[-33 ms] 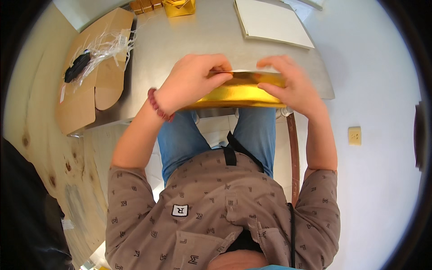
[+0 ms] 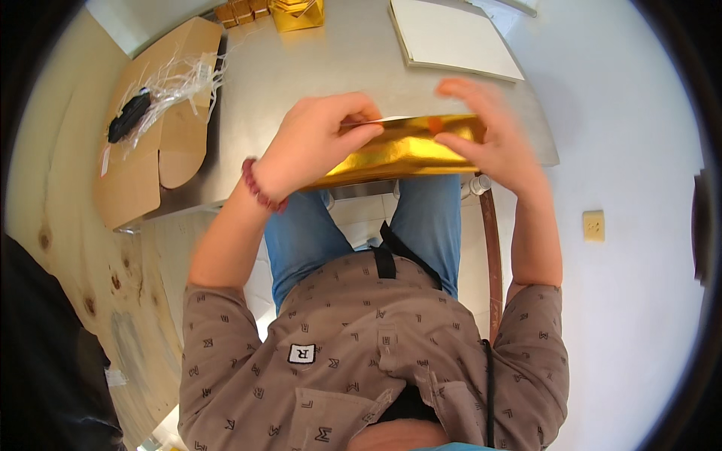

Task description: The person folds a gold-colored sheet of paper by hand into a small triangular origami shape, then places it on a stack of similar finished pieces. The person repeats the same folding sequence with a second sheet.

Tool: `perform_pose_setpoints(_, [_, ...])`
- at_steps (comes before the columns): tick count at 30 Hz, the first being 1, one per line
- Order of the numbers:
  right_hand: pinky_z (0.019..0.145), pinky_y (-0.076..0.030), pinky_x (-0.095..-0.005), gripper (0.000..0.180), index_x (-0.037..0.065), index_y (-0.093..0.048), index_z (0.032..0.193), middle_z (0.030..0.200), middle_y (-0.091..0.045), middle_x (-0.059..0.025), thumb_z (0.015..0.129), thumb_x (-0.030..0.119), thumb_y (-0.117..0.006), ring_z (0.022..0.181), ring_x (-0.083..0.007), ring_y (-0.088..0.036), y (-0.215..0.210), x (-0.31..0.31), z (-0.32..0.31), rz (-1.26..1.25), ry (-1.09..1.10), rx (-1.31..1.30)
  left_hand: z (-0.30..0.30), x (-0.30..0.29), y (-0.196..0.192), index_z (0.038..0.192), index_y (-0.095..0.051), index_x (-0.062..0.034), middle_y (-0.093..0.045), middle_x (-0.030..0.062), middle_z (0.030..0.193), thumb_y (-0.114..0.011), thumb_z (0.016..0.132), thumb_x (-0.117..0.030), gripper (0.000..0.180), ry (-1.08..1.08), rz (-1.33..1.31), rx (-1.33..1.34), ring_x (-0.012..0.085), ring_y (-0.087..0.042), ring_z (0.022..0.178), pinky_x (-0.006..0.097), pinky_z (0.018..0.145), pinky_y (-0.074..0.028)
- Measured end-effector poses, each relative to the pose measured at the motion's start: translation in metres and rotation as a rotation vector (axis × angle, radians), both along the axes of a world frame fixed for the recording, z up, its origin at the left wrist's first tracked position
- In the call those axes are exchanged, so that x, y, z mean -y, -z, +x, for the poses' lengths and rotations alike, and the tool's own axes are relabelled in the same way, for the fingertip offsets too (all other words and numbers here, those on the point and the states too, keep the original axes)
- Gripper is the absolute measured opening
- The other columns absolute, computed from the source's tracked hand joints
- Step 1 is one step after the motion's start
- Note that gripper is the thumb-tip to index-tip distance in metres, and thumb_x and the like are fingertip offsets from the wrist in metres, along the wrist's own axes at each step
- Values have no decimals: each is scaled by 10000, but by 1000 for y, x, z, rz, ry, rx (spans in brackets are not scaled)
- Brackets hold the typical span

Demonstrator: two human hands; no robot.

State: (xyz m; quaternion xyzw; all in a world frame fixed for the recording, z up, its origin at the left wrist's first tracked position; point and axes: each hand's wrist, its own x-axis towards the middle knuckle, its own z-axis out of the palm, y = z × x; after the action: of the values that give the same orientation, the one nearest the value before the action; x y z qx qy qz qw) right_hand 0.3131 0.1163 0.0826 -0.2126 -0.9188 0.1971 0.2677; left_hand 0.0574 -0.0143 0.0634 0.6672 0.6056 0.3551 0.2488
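Observation:
A shiny gold foil sheet (image 2: 410, 150), white along its far edge, lies across the near edge of the metal table, above my lap. My left hand (image 2: 327, 135) pinches its far edge between thumb and fingers. My right hand (image 2: 492, 139) is over the sheet's right part, its thumb at the gold face. The right fingers are raised beyond the far edge and spread apart from the thumb, somewhat blurred. My left hand and forearm cover the sheet's left end.
An opened cardboard piece (image 2: 180, 113) lies at the left, with clear plastic strips (image 2: 177, 86) and a black object (image 2: 129, 116) on it. Folded gold pieces (image 2: 297, 13) stand at the far edge. A white stack of sheets (image 2: 451, 34) lies far right on the metal table (image 2: 316, 64).
My right fingers have lifted away from the sheet's far edge and opened wider. The gold sheet has tilted slightly, showing more of its gold face. My left hand keeps its pinch.

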Motion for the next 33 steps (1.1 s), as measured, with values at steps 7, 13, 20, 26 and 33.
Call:
perform_pose_setpoints(7, [1005, -520, -340, 557, 58, -607, 1427, 1264, -725, -76, 916, 141, -813, 1155, -176, -672, 10, -3, 7, -606, 37, -478, 14, 47, 12, 1056, -699, -2, -730, -4, 882, -763, 963, -48, 122, -240, 107, 456, 35, -644, 801, 214, 722, -515])
perform_pose_setpoints(13, [861, -521, -253, 439, 51, -631, 1363, 1149, -735, -49, 949, 88, -770, 985, -89, -668, 13, 3, -3, -794, -20, -477, 19, 67, 24, 1066, -678, -24, -722, -6, 905, -780, 945, -35, 158, -230, 98, 522, 30, -639, 817, 202, 740, -509])
perform_pose_setpoints(20, [901, -521, -265, 422, 33, -629, 1361, 1130, -710, -28, 951, 23, -730, 1001, -95, -657, 7, 28, -20, -710, -162, -498, 27, 51, 12, 1178, -678, -4, -742, 77, 935, -788, 950, -150, 293, -79, 215, 193, 153, -687, 831, 292, 810, -552])
perform_pose_setpoints(26, [914, -520, -292, 380, 37, -661, 1305, 1094, -713, -23, 934, 34, -746, 980, -113, -638, -1, 41, -26, -479, -149, -456, 41, 36, -2, 1052, -726, 2, -718, 33, 864, -748, 983, -105, 129, -137, 221, 366, 89, -647, 778, 244, 710, -521])
perform_pose_setpoints(33, [798, -518, -253, 128, 16, -716, 1044, 954, -694, 1, 940, 79, -755, 919, -90, -623, -5, 42, -23, -626, -142, -401, 39, 41, -7, 1109, -718, -4, -693, -35, 935, -734, 998, -36, 117, -129, 159, 468, 6, -589, 837, 180, 717, -460])
